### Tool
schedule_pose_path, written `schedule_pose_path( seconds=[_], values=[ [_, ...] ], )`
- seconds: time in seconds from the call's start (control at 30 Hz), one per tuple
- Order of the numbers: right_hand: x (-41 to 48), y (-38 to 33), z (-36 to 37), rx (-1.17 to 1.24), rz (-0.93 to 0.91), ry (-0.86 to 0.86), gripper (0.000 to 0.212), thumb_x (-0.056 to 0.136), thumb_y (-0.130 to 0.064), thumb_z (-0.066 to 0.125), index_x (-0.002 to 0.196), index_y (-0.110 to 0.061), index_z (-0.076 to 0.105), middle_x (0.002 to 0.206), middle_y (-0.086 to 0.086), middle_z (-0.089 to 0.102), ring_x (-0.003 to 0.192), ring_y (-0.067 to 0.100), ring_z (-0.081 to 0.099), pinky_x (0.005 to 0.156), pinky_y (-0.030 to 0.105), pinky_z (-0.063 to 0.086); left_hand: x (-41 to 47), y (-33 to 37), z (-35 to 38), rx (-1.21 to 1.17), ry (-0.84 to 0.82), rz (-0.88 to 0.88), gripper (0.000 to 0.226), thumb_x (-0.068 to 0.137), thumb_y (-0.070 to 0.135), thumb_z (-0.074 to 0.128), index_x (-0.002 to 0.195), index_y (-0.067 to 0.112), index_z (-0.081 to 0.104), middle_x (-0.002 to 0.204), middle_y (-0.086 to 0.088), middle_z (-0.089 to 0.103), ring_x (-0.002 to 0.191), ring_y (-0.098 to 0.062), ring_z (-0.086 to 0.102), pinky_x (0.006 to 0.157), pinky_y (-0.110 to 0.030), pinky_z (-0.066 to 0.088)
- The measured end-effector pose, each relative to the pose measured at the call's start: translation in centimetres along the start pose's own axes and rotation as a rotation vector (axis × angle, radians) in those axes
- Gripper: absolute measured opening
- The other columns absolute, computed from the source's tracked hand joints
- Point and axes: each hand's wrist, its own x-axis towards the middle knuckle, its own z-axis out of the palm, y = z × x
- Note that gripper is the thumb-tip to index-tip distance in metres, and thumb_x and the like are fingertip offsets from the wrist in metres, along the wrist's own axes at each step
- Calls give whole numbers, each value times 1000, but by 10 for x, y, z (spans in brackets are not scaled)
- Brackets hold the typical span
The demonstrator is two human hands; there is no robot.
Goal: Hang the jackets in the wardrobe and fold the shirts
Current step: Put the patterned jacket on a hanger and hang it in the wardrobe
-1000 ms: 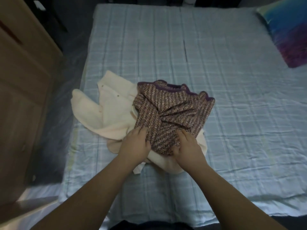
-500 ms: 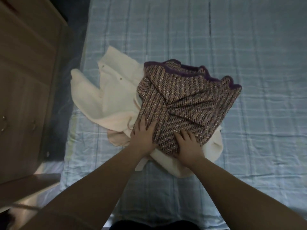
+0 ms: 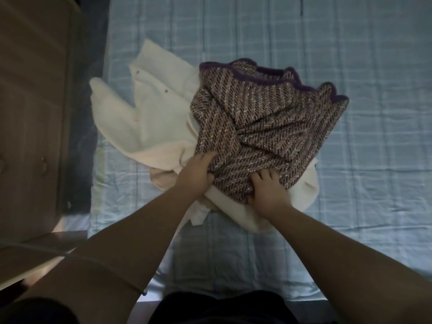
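Low in the middle of the frame, the left hand [image 3: 197,174] and the right hand [image 3: 268,192] both curl their fingers into the near edge of the tweed jacket [image 3: 268,118]. The jacket lies crumpled at the centre, on a cream garment [image 3: 152,118]. If the fingers also catch this cream cloth, I think both could lift together and slip off the bed [image 3: 362,54].

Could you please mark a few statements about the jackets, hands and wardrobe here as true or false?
1. The tweed jacket lies partly on the cream jacket. True.
2. Only the right hand grips the tweed jacket. False: the left hand grips it too.
3. The cream jacket hangs in the wardrobe. False: it lies on the bed.
4. The wardrobe stands left of the bed. True.
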Motion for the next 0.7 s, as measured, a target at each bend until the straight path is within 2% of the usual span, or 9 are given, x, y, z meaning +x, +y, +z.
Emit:
schedule_pose_path(
  seconds=[0.1, 0.23, 0.33, 0.43, 0.57, 0.7],
  values=[
    [6, -3, 2, -56, 17, -38, 57, 80, -36, 65, 128, -18, 41, 130, 9, 40, 121, 34, 34, 77, 47, 53, -3, -3, 5, 25, -36, 43, 77, 79, 12, 63, 151, 21, 39, 144, -14, 47, 128, -34, 46, 107, -40, 40],
    [12, -18, 2, -131, 61, -26, 44, 87, -23, 57, 129, -19, 44, 133, 7, 43, 119, 35, 36, 81, 49, 46, -15, -3, 20, 1, -36, 54, 80, 82, 16, 62, 155, 22, 30, 153, -14, 38, 137, -34, 38, 113, -45, 34],
    [9, -30, -3, -113, 98, -17, 34, 91, -14, 45, 125, -19, 50, 130, 6, 49, 120, 36, 35, 83, 49, 44, -27, 1, 20, -97, 83, 40, 73, 83, 10, 59, 151, 21, 38, 145, -10, 48, 131, -27, 45, 110, -39, 38],
    [3, -31, -18, -27, 127, 40, 37, 90, -15, 41, 123, -26, 53, 122, 4, 54, 119, 37, 37, 86, 50, 46, -34, 13, 1, -186, 239, -12, 68, 83, 11, 54, 147, 25, 41, 138, -5, 54, 124, -22, 50, 102, -35, 42],
    [-15, -24, -37, 4, 151, 123, 44, 85, -19, 49, 125, -36, 55, 121, 1, 57, 117, 36, 41, 88, 50, 45, -36, 33, -52, -227, 411, 38, 60, 83, 11, 53, 140, 30, 47, 127, -2, 57, 115, -18, 53, 94, -30, 44],
    [-39, -14, -56, -32, 136, 215, 38, 82, -34, 58, 120, -36, 62, 117, -3, 61, 119, 32, 42, 91, 48, 42, -36, 45, -108, -107, 461, 101, 57, 80, 4, 52, 133, 25, 58, 127, -8, 57, 116, -25, 53, 100, -30, 41]
  ],
)
